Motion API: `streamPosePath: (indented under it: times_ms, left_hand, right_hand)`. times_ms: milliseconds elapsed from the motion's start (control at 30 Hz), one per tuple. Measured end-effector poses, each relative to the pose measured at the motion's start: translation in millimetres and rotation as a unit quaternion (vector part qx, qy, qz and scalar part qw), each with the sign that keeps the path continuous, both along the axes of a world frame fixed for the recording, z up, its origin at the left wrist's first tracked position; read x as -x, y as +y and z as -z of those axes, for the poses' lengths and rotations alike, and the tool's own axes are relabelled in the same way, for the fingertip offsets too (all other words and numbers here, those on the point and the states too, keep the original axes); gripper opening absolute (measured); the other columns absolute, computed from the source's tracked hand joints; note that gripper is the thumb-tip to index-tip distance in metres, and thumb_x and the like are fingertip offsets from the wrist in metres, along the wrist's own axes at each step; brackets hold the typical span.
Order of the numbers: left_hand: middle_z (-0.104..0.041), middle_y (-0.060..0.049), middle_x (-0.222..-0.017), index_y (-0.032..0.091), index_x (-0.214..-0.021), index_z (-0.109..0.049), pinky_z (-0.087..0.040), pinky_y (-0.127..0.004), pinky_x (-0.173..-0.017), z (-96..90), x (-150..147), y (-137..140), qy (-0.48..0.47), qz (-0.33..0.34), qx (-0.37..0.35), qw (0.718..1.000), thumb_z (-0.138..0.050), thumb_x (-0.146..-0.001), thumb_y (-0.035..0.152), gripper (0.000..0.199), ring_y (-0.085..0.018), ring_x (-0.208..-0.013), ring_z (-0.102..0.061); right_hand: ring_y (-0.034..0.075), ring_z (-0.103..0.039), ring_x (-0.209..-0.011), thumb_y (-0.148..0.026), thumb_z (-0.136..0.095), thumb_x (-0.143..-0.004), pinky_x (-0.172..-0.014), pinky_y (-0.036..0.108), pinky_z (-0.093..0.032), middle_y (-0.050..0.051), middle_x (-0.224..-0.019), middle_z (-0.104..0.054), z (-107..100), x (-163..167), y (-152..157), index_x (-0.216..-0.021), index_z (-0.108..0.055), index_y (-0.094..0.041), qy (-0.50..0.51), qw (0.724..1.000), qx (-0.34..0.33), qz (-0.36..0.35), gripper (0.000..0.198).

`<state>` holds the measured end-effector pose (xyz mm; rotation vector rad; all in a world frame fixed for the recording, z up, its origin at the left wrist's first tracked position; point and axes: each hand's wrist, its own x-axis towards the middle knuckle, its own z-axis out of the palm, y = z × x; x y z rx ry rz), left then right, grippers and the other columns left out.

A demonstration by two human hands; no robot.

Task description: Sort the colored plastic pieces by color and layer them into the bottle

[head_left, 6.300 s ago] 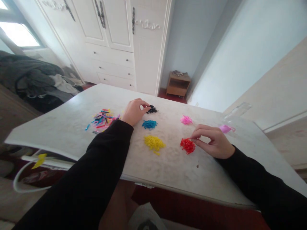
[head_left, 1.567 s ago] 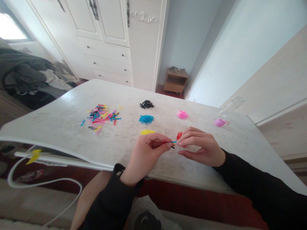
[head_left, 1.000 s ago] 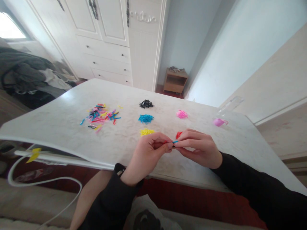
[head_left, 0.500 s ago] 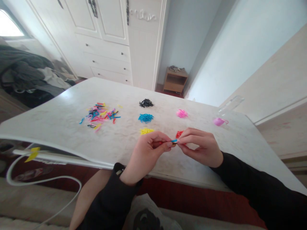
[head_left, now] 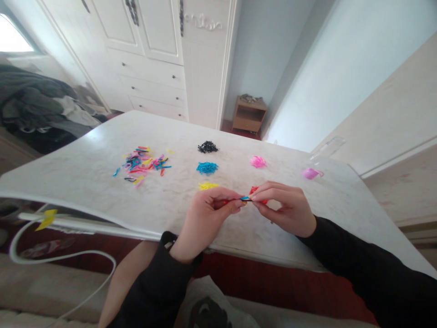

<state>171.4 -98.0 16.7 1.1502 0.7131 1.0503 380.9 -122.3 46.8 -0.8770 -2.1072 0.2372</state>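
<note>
The held strip [head_left: 244,198] is blue, the table [head_left: 164,200] mottled white.

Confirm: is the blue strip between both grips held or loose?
Held: the blue strip pokes from the left grip toward the right grip; cannot tell whether both pinch it.

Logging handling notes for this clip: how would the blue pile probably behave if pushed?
The blue pile would likely spread, being a loose heap of thin pieces. It is probably light, as those pieces look slender. They may be bendy, if similar to the curved ones in the mixed pile.
</note>
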Motion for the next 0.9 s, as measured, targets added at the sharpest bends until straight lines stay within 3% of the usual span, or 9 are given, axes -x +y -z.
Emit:
streamPosePath:
  times_ms: [467,667,733,833,900]
  left_hand:
    - [-0.081,-0.006,-0.077,0.016,-0.079,-0.081,-0.062,-0.021,-0.067,0.4,0,-2,0.02,0.008,0.0,1.0,-0.086,-0.074,0.021,0.009,-0.016,-0.07,-0.076]
    - [-0.082,-0.004,-0.078,0.017,-0.08,-0.081,-0.063,-0.022,-0.066,0.7,7,-1,0.079,-0.068,-0.065,0.992,-0.083,-0.078,0.021,0.005,-0.017,-0.07,-0.078]
    - [-0.082,-0.001,-0.082,0.02,-0.084,-0.082,-0.062,-0.022,-0.068,0.9,17,2,0.161,-0.136,-0.13,0.969,-0.08,-0.082,0.02,0.004,-0.017,-0.073,-0.078]
    - [-0.083,0.002,-0.088,0.025,-0.09,-0.083,-0.061,-0.022,-0.072,3.1,34,9,0.304,-0.227,-0.244,0.892,-0.075,-0.087,0.018,0.011,-0.017,-0.076,-0.079]
    - [-0.083,0.002,-0.091,0.026,-0.092,-0.084,-0.061,-0.022,-0.074,6.1,42,12,0.352,-0.247,-0.306,0.85,-0.074,-0.088,0.016,0.015,-0.017,-0.077,-0.079]
  right_hand:
    - [0.018,-0.075,-0.079,-0.01,-0.07,-0.09,-0.072,0.032,-0.061,0.005,-0.086,-0.079,3,-1,-2,-0.096,-0.073,-0.022,0.026,0.999,0.03,0.016,0.014]
    - [0.019,-0.073,-0.079,-0.008,-0.07,-0.089,-0.07,0.034,-0.058,0.006,-0.088,-0.077,5,-6,-4,-0.095,-0.073,-0.022,0.068,0.996,0.035,0.042,0.016]
    - [0.019,-0.072,-0.078,-0.007,-0.07,-0.088,-0.069,0.034,-0.057,0.005,-0.086,-0.076,5,-6,-4,-0.094,-0.072,-0.022,0.074,0.996,0.033,0.047,0.017]
    - [0.019,-0.071,-0.078,-0.006,-0.07,-0.087,-0.069,0.035,-0.056,0.005,-0.086,-0.075,5,-7,-5,-0.093,-0.072,-0.022,0.072,0.996,0.034,0.044,0.017]
    - [0.02,-0.071,-0.077,-0.006,-0.07,-0.087,-0.069,0.035,-0.056,0.005,-0.086,-0.075,4,-6,-5,-0.092,-0.072,-0.022,0.067,0.996,0.036,0.041,0.018]
